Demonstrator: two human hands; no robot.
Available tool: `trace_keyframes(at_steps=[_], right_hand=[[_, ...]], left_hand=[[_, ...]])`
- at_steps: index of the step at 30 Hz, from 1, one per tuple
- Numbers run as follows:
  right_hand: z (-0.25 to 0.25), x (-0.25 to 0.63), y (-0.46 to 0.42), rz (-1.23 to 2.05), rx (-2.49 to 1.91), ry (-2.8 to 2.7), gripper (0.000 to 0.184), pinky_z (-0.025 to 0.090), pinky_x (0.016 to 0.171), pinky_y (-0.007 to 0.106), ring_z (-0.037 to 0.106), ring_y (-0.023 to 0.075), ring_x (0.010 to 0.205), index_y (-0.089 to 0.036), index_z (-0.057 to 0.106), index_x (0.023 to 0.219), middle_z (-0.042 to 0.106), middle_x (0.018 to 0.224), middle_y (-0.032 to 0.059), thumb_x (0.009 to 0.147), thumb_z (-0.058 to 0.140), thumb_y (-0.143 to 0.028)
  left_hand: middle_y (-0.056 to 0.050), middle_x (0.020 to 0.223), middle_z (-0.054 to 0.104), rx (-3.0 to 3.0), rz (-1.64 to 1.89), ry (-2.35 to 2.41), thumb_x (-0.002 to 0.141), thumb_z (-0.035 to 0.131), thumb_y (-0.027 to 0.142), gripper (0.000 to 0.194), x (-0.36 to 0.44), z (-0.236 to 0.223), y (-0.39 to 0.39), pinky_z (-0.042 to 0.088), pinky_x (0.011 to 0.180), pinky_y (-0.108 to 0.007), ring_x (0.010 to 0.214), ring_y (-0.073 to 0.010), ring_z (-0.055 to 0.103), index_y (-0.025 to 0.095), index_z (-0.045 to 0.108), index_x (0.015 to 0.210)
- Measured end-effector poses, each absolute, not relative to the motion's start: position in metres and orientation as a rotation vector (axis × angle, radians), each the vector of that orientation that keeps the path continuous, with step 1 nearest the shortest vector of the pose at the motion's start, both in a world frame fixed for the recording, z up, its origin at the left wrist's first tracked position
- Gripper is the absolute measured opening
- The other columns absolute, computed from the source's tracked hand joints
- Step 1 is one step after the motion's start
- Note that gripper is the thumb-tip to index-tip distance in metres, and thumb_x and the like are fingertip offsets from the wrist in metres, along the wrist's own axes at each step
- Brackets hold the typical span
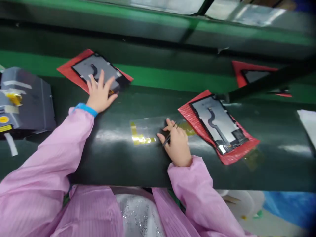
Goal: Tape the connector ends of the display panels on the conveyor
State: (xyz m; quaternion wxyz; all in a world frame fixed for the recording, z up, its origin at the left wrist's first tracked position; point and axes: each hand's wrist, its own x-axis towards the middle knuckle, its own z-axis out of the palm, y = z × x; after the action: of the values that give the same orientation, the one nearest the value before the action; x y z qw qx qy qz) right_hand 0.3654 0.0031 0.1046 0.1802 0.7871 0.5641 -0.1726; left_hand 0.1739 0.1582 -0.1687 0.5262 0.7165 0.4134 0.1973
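My left hand (100,93) is spread over the lower part of a display panel (85,69), which lies on a red bubble-wrap pouch (70,75) at the back left. Over the middle of the dark mat my right hand (177,141) is closed around black tweezers (167,140), their tips pointing up and away from me. Beneath and left of it lies a clear sheet (148,126) carrying yellow tape strips (135,138). To its right a second display panel (214,121) with a dark flex cable rests on another red pouch (229,159).
A grey box-shaped device (27,98) with tape on it stands at the left. A third panel on a red pouch (238,72) lies at the back right, partly behind a black arm (269,80). White paper (308,126) sits at the right edge. A green strip (153,75) runs along the back.
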Motion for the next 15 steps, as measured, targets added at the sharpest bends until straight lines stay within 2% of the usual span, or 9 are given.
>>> trace_keyframes(at_steps=[1,3,6,7,9,11,13,15], right_hand=[[0.111,0.371,0.005,-0.500,2.236,1.608,0.014,0.043,0.096,0.050,0.056,0.0339,0.118,-0.021,0.050,0.094,0.053,0.140,0.0168,0.091,0.052,-0.035],[0.133,0.388,0.004,-0.479,2.286,1.574,0.011,0.046,0.090,0.047,0.062,0.0309,0.107,-0.022,0.049,0.092,0.057,0.135,0.0166,0.089,0.052,-0.032],[0.175,0.423,-0.010,-0.276,2.278,1.312,0.017,0.046,0.082,0.047,0.064,0.0327,0.100,-0.022,0.052,0.095,0.063,0.125,0.0139,0.081,0.056,-0.031],[0.188,0.435,-0.017,-0.177,2.236,1.194,0.020,0.045,0.079,0.046,0.064,0.0331,0.096,-0.022,0.054,0.097,0.066,0.117,0.0126,0.079,0.058,-0.030],[0.204,0.453,-0.027,-0.047,2.172,0.987,0.019,0.042,0.068,0.036,0.063,0.0271,0.077,-0.021,0.057,0.097,0.069,0.094,0.0093,0.079,0.060,-0.027],[0.211,0.464,-0.029,0.054,2.110,0.867,0.017,0.030,0.055,0.028,0.050,0.0180,0.055,-0.018,0.061,0.096,0.061,0.070,0.0040,0.081,0.063,-0.026],[0.212,0.464,-0.019,0.117,2.039,0.881,0.018,0.018,0.049,0.027,0.033,0.0129,0.046,-0.017,0.063,0.097,0.051,0.059,0.0001,0.083,0.063,-0.029],[0.213,0.452,-0.001,0.215,1.990,0.965,0.017,0.014,0.048,0.028,0.025,0.0118,0.046,-0.015,0.065,0.092,0.046,0.055,-0.0004,0.087,0.060,-0.030]], left_hand=[[-0.011,0.162,0.014,1.641,0.500,1.101,0.082,0.068,0.043,0.070,0.191,-0.176,0.172,-0.007,0.105,-0.078,0.146,-0.0468,-0.010,0.029,0.042,0.144],[-0.015,0.161,0.015,1.505,0.505,1.287,0.082,0.066,0.034,0.067,0.222,-0.173,0.188,-0.010,0.106,-0.076,0.146,-0.0446,-0.010,0.024,0.042,0.144],[-0.019,0.157,0.025,1.493,0.590,0.975,0.080,0.065,0.026,0.058,0.255,-0.124,0.174,-0.001,0.112,-0.071,0.147,-0.0437,-0.003,0.014,0.050,0.135],[-0.018,0.153,0.033,1.441,0.624,0.755,0.080,0.063,0.022,0.049,0.263,-0.101,0.161,0.005,0.116,-0.066,0.148,-0.0404,0.007,0.013,0.056,0.128],[-0.013,0.143,0.048,1.060,0.557,0.361,0.085,0.058,0.020,0.030,0.274,-0.052,0.130,0.018,0.119,-0.052,0.142,-0.0305,0.033,0.016,0.063,0.115],[-0.011,0.130,0.058,0.429,0.308,0.231,0.089,0.059,0.025,0.019,0.282,-0.009,0.101,0.035,0.112,-0.044,0.129,-0.0257,0.048,0.017,0.066,0.106],[-0.012,0.120,0.061,0.276,0.213,0.213,0.092,0.060,0.033,0.028,0.291,0.026,0.081,0.049,0.096,-0.045,0.111,-0.0239,0.059,0.014,0.062,0.112],[-0.011,0.115,0.062,0.163,0.152,0.215,0.093,0.059,0.037,0.035,0.302,0.053,0.072,0.054,0.085,-0.041,0.100,-0.0215,0.063,0.014,0.059,0.119]])
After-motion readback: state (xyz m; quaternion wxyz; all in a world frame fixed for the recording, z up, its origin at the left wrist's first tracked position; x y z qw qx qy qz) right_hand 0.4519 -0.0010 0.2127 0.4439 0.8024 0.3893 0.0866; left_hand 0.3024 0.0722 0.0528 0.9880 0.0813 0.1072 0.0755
